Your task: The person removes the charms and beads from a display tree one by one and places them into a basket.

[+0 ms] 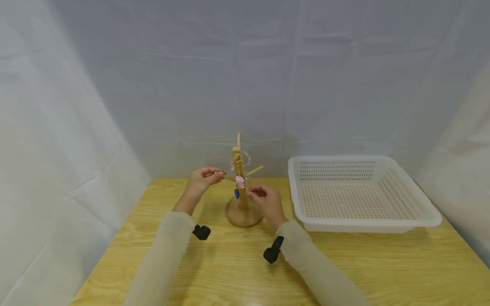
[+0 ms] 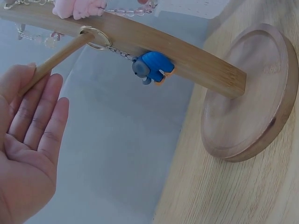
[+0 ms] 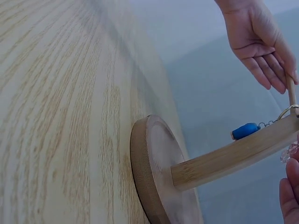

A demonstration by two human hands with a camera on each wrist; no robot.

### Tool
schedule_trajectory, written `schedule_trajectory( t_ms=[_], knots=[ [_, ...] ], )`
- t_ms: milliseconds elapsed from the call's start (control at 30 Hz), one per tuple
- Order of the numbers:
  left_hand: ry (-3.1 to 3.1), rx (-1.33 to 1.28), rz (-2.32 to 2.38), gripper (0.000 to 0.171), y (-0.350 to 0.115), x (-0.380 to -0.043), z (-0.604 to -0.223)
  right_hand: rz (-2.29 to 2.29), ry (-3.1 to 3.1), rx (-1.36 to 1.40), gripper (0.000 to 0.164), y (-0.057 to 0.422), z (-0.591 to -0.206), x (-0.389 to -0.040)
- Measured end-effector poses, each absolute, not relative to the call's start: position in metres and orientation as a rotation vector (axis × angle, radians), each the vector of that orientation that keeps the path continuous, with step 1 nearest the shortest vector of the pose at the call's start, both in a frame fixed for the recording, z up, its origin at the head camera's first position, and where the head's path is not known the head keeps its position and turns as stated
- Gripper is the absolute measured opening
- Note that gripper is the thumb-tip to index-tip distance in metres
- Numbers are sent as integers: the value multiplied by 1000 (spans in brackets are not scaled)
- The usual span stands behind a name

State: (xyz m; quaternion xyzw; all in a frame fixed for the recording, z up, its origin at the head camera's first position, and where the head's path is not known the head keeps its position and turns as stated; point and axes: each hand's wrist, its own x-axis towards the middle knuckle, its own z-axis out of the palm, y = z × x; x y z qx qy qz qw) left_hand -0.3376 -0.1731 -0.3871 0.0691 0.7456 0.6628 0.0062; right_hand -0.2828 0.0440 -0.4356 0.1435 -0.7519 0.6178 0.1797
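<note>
A wooden stand with pegs rises from a round base (image 1: 244, 216). My left hand (image 1: 200, 185) pinches the outer end of a peg (image 2: 60, 55) between thumb and forefinger, its other fingers extended. On that peg, near the post (image 2: 196, 60), hangs a split ring with a blue animal keychain (image 2: 156, 65). A pink charm (image 1: 240, 182) hangs higher, in front of the post. To the post's right, my right hand (image 1: 269, 206) pinches a clear beaded bracelet (image 3: 288, 153) at its lower end; in the right wrist view that hand is mostly cut off.
Another beaded bracelet (image 1: 247, 158) hangs near the stand's top. A bare peg end (image 1: 255, 170) sticks out to the right, above my right hand. A white perforated basket (image 1: 367, 222) stands on the wooden table (image 1: 229, 272) at right. Pale sheeting (image 1: 229, 85) surrounds the table.
</note>
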Motion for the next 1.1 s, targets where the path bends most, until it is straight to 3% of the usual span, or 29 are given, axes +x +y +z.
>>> schedule_trajectory(
  t_ms=[633,933,1100],
  knots=[
    [2382,202,2043,26,-173,-335,-386,1746,-2112,323,11,48,-432,-279],
    [2391,219,2030,28,-172,-334,-387,1831,-2111,246,17,45,-415,-275],
    [2390,217,2035,28,-172,-334,-387,1812,-2091,241,16,44,-387,-259]
  ],
)
